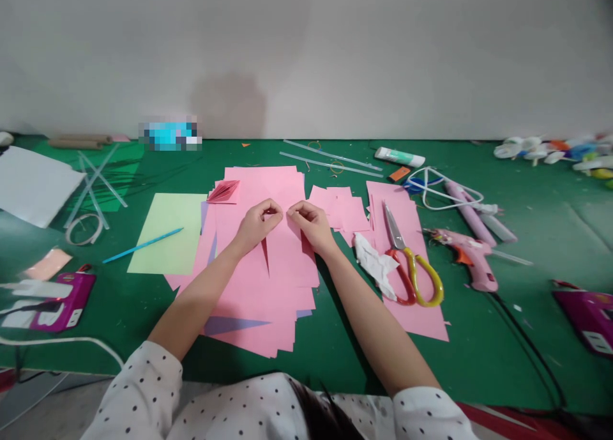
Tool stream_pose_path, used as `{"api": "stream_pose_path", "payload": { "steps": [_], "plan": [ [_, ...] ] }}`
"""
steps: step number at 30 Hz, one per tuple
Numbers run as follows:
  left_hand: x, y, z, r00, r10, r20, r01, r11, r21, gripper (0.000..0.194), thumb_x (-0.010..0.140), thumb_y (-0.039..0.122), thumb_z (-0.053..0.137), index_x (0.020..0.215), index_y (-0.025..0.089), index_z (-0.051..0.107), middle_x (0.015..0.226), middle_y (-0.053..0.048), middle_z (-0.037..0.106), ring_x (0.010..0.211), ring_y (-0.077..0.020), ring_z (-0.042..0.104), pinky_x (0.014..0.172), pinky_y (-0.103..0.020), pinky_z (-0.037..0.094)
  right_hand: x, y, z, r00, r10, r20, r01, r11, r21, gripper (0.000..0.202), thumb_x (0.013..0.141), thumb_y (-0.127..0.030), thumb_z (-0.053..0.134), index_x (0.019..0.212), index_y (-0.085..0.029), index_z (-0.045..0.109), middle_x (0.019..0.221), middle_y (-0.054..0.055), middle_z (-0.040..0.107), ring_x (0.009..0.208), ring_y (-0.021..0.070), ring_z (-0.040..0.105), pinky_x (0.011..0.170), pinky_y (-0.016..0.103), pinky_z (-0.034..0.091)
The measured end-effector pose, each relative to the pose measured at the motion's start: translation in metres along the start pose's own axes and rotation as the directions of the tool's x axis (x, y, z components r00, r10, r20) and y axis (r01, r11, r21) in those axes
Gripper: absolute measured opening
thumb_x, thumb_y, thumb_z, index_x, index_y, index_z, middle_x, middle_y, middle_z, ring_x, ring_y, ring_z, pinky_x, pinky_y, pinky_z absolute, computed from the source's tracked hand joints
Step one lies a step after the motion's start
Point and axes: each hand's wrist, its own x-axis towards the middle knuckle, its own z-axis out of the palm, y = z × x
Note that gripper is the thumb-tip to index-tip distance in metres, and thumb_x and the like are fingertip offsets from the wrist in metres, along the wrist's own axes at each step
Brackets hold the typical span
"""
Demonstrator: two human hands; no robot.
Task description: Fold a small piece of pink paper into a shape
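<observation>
My left hand (261, 223) and my right hand (311, 223) meet closely over a stack of pink paper sheets (253, 299). Thumb and fingers of each hand are pinched on a piece of pink paper (284, 245); its outline blends into the stack, and narrow dark shadows fall below both hands. Just left of my left hand, a small folded pink paper piece (224, 192) with fanned pleats lies on the stack. Small pink paper squares (352, 213) are spread to the right of my right hand.
Scissors (395, 232) and a crumpled white tissue (376, 264) lie on pink sheets at right, beside a pink glue gun (472, 258). A blue pencil (143, 245) crosses pale green paper (163, 213). Farther back are clear glue sticks (330, 163) and a glue tube (400, 157).
</observation>
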Motion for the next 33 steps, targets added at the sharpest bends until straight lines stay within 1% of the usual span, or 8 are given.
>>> {"api": "stream_pose_path", "payload": {
  "steps": [8,13,16,18,22,26,29,33],
  "plan": [
    [0.001,0.004,0.000,0.998,-0.037,0.050,0.040,0.998,-0.052,0.013,0.073,0.017,0.053,0.063,0.019,0.046,0.063,0.004,0.042,0.061,-0.0106,0.038,0.060,-0.027,0.031,-0.001,-0.002,0.000,0.999,0.031,-0.027,-0.032,0.999,-0.011,0.012,0.067,-0.028,0.068,0.062,-0.020,0.062,0.059,-0.003,0.054,0.058,0.0112,0.043,0.057,0.026,0.034],
    [0.001,-0.005,-0.005,0.984,-0.174,0.043,0.179,0.952,-0.248,0.010,0.074,0.019,0.050,0.066,0.021,0.045,0.053,0.004,0.041,0.049,-0.0099,0.035,0.046,-0.025,0.023,-0.001,-0.004,-0.003,0.987,0.074,-0.141,-0.063,0.994,0.086,0.010,0.066,-0.029,0.063,0.064,-0.021,0.057,0.060,-0.003,0.050,0.056,0.0112,0.040,0.054,0.026,0.033],
    [0.002,-0.007,-0.007,0.980,-0.198,-0.002,0.183,0.909,-0.374,0.009,0.078,0.023,0.051,0.071,0.022,0.045,0.054,0.004,0.045,0.048,-0.0097,0.038,0.044,-0.024,0.023,0.000,-0.007,-0.005,0.976,0.118,-0.180,-0.095,0.987,0.133,0.014,0.066,-0.032,0.062,0.065,-0.022,0.053,0.060,-0.003,0.047,0.054,0.0111,0.037,0.051,0.026,0.032],
    [0.003,-0.006,-0.007,0.980,-0.199,-0.028,0.171,0.899,-0.403,0.006,0.080,0.026,0.056,0.080,0.022,0.052,0.061,0.004,0.050,0.052,-0.0098,0.045,0.046,-0.023,0.029,0.000,-0.008,-0.005,0.970,0.145,-0.197,-0.111,0.978,0.176,0.017,0.066,-0.034,0.065,0.066,-0.022,0.052,0.060,-0.004,0.045,0.053,0.0108,0.036,0.050,0.026,0.030],
    [0.003,-0.005,-0.004,0.990,-0.141,-0.017,0.127,0.929,-0.347,0.030,0.080,0.033,0.069,0.107,0.022,0.063,0.085,0.000,0.061,0.075,-0.0108,0.057,0.065,-0.023,0.045,0.001,-0.004,-0.004,0.962,0.174,-0.212,-0.122,0.964,0.238,0.027,0.066,-0.041,0.073,0.068,-0.023,0.052,0.052,-0.007,0.034,0.047,0.0092,0.026,0.045,0.025,0.022],
    [0.004,-0.009,0.000,0.994,-0.106,-0.027,0.094,0.956,-0.276,0.038,0.079,0.037,0.073,0.112,0.021,0.065,0.092,-0.002,0.061,0.087,-0.0132,0.059,0.077,-0.024,0.047,0.002,0.004,-0.005,0.963,0.178,-0.202,-0.138,0.970,0.198,0.035,0.069,-0.053,0.075,0.074,-0.024,0.056,0.048,-0.009,0.031,0.042,0.0083,0.021,0.042,0.025,0.014],
    [0.004,-0.010,0.001,0.995,-0.097,-0.028,0.087,0.965,-0.248,0.042,0.078,0.038,0.073,0.115,0.021,0.064,0.094,-0.003,0.063,0.088,-0.0143,0.060,0.079,-0.026,0.048,0.003,0.008,-0.006,0.976,0.136,-0.170,-0.108,0.981,0.161,0.037,0.071,-0.056,0.075,0.078,-0.024,0.058,0.049,-0.009,0.035,0.042,0.0080,0.024,0.042,0.025,0.017],
    [0.004,-0.008,0.001,0.998,-0.068,-0.003,0.065,0.974,-0.216,0.039,0.081,0.032,0.069,0.118,0.022,0.064,0.096,-0.003,0.064,0.087,-0.0139,0.061,0.079,-0.026,0.048,0.003,0.010,-0.006,0.990,0.089,-0.112,-0.075,0.990,0.121,0.034,0.076,-0.055,0.074,0.082,-0.024,0.061,0.053,-0.007,0.044,0.044,0.0089,0.034,0.045,0.025,0.029]
  ]
}}
